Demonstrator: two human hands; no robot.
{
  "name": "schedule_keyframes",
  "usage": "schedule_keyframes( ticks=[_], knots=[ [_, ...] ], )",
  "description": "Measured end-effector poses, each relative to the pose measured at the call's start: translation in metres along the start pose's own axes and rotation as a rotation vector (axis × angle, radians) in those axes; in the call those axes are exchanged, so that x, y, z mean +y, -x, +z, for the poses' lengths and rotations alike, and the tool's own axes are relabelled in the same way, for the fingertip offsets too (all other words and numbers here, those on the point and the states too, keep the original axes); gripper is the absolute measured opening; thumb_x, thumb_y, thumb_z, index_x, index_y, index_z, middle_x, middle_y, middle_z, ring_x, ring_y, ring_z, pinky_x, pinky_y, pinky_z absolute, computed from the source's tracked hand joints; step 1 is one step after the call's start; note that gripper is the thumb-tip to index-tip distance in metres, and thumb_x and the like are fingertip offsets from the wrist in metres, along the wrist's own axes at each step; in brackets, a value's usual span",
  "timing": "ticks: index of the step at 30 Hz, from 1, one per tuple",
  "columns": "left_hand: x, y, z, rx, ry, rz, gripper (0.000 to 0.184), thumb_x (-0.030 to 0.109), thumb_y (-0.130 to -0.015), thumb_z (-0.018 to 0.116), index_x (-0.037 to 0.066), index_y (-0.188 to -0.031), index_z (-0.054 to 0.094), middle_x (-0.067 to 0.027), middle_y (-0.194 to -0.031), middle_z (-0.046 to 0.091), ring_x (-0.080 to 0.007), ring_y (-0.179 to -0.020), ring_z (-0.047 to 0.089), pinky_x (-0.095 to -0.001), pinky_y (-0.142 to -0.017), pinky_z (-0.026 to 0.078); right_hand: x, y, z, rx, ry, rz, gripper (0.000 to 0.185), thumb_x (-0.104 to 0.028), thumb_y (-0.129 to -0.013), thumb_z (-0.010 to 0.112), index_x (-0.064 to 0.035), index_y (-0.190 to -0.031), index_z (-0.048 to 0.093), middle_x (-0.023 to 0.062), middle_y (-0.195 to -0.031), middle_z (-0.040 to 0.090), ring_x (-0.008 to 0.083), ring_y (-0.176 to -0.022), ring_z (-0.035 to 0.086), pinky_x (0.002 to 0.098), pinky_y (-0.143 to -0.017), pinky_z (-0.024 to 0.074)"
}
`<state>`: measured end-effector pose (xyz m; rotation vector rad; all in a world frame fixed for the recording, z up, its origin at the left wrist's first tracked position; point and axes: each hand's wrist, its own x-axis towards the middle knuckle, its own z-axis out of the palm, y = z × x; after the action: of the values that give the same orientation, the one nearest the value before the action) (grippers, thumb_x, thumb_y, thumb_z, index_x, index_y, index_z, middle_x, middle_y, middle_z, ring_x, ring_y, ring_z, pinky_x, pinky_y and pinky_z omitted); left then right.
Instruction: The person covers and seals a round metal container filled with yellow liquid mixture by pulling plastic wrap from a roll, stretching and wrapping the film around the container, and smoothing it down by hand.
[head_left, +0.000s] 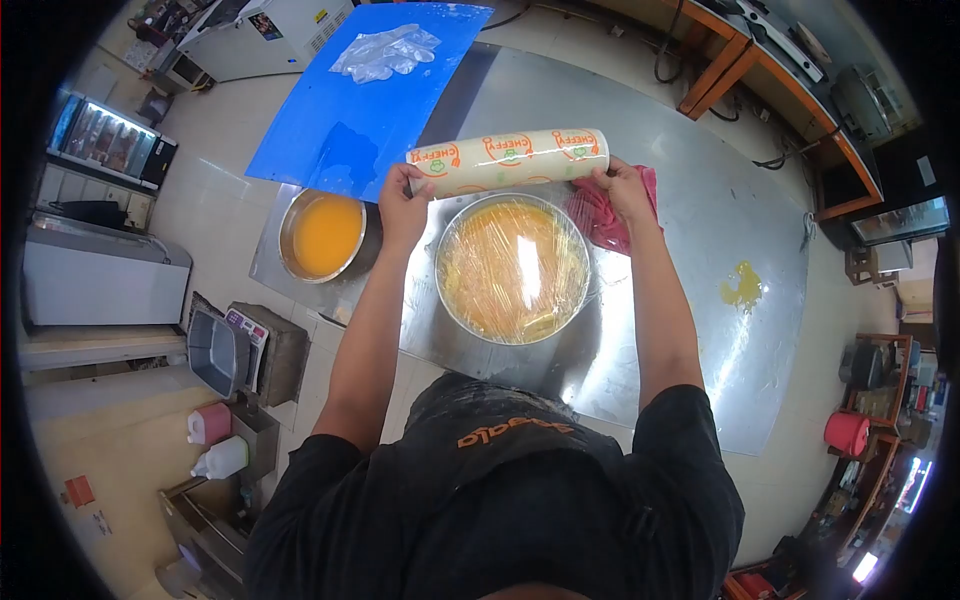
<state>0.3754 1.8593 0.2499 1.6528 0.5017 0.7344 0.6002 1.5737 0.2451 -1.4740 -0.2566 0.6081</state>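
A roll of cling film [508, 160] with orange and green print lies crosswise between my hands, above the far rim of a round metal bowl. My left hand [405, 200] grips its left end and my right hand [626, 190] its right end. Clear wrinkled film covers the bowl [514, 268], which holds a yellow-orange mixture. A pinkish-red cloth [603, 228] lies behind my right hand, partly hidden by it. Left of my left forearm stands a metal pot [288, 240] of smooth orange liquid.
The steel table [560, 100] carries a blue board [330, 125] at the back left, with a clear plastic glove [385, 52] on it. A yellow spill [742, 287] marks the right side. A grey bin [213, 350] stands beyond the table's left edge.
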Motion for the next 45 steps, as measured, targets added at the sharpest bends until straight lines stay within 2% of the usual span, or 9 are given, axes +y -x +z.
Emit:
schedule_keyframes(
  ticks=[8,11,14,17,21,26,30,40,45],
  knots=[
    [-0.035,0.014,-0.003,-0.039,-0.246,-0.044,0.031,-0.005,-0.084,0.065,0.006,-0.112,0.064,-0.0125,-0.111,0.068,-0.019,-0.103,0.063,-0.0286,-0.09,0.046,0.036,-0.017,-0.007,0.009,0.188,0.133,0.029,-0.003,-0.091,0.063,0.0019,-0.119,0.065,0.0117,-0.108,0.069,0.0186,-0.093,0.069,0.0278,-0.082,0.0542],
    [-0.048,0.015,-0.008,-0.102,-0.153,-0.162,0.037,-0.002,-0.085,0.066,0.006,-0.121,0.064,-0.0132,-0.113,0.068,-0.0181,-0.103,0.064,-0.0282,-0.089,0.049,0.057,-0.015,-0.015,-0.054,0.4,0.026,0.03,-0.013,-0.092,0.065,0.0013,-0.118,0.066,0.0103,-0.11,0.07,0.0212,-0.096,0.068,0.0299,-0.085,0.0523],
    [-0.04,0.018,-0.014,-0.179,0.031,-0.321,0.045,-0.001,-0.088,0.066,0.001,-0.131,0.058,-0.0122,-0.117,0.067,-0.0154,-0.101,0.064,-0.0272,-0.087,0.051,0.041,-0.004,-0.022,0.237,0.947,-0.07,0.04,-0.028,-0.097,0.059,0.0002,-0.125,0.063,0.0115,-0.123,0.066,0.0245,-0.113,0.062,0.0332,-0.098,0.0459],
    [-0.041,0.018,-0.015,-0.177,0.068,-0.326,0.044,-0.001,-0.088,0.067,0.001,-0.13,0.058,-0.0117,-0.118,0.066,-0.0152,-0.101,0.064,-0.0267,-0.087,0.051,-0.039,0.084,0.013,0.191,0.187,-0.38,0.055,-0.043,-0.101,0.046,-0.0003,-0.134,0.056,0.0129,-0.136,0.058,0.0255,-0.132,0.048,0.0369,-0.111,0.0338],
    [-0.041,0.021,-0.013,-0.176,0.075,-0.321,0.045,0.001,-0.089,0.066,0.001,-0.133,0.056,-0.0113,-0.12,0.065,-0.0151,-0.104,0.063,-0.0267,-0.089,0.049,0.03,0.128,0.053,-0.106,-0.129,-0.347,0.071,-0.053,-0.104,0.024,0.0016,-0.146,0.04,0.0184,-0.148,0.043,0.0292,-0.14,0.037,0.0384,-0.118,0.0235],
    [-0.045,0.029,-0.008,-0.125,0.086,-0.279,0.049,0.002,-0.091,0.065,0.001,-0.138,0.051,-0.012,-0.126,0.063,-0.0159,-0.108,0.062,-0.0279,-0.092,0.048,0.05,0.133,0.072,0.004,-0.74,-0.342,0.074,-0.054,-0.103,0.024,0.0032,-0.149,0.032,0.0208,-0.151,0.038,0.0298,-0.141,0.035,0.0402,-0.118,0.0258],
    [-0.052,0.035,0.0,-0.075,0.225,-0.326,0.049,0.004,-0.092,0.063,0.003,-0.14,0.051,-0.0119,-0.128,0.061,-0.0163,-0.108,0.061,-0.0279,-0.092,0.048,0.076,0.135,0.061,-0.07,-0.479,-0.269,0.067,-0.05,-0.104,0.027,0.0002,-0.148,0.035,0.0152,-0.148,0.043,0.026,-0.137,0.041,0.0388,-0.115,0.0299],
    [-0.057,0.035,-0.002,-0.105,0.155,-0.288,0.053,0.014,-0.092,0.065,0.004,-0.142,0.049,-0.014,-0.135,0.055,-0.0194,-0.12,0.054,-0.0322,-0.101,0.042,0.112,0.137,0.058,0.088,-0.63,-0.003,0.065,-0.053,-0.103,0.032,-0.0015,-0.14,0.047,0.0153,-0.135,0.055,0.0252,-0.121,0.055,0.0379,-0.103,0.0434],
    [-0.021,0.066,-0.011,0.147,-0.371,-0.071,0.041,0.017,-0.091,0.066,0.005,-0.129,0.057,-0.0148,-0.131,0.055,-0.0222,-0.122,0.051,-0.036,-0.102,0.04,0.092,0.147,0.055,0.036,-0.461,-0.088,0.067,-0.05,-0.104,0.026,0.0002,-0.146,0.04,0.014,-0.147,0.045,0.0245,-0.136,0.042,0.0353,-0.114,0.0294]
  ],
)
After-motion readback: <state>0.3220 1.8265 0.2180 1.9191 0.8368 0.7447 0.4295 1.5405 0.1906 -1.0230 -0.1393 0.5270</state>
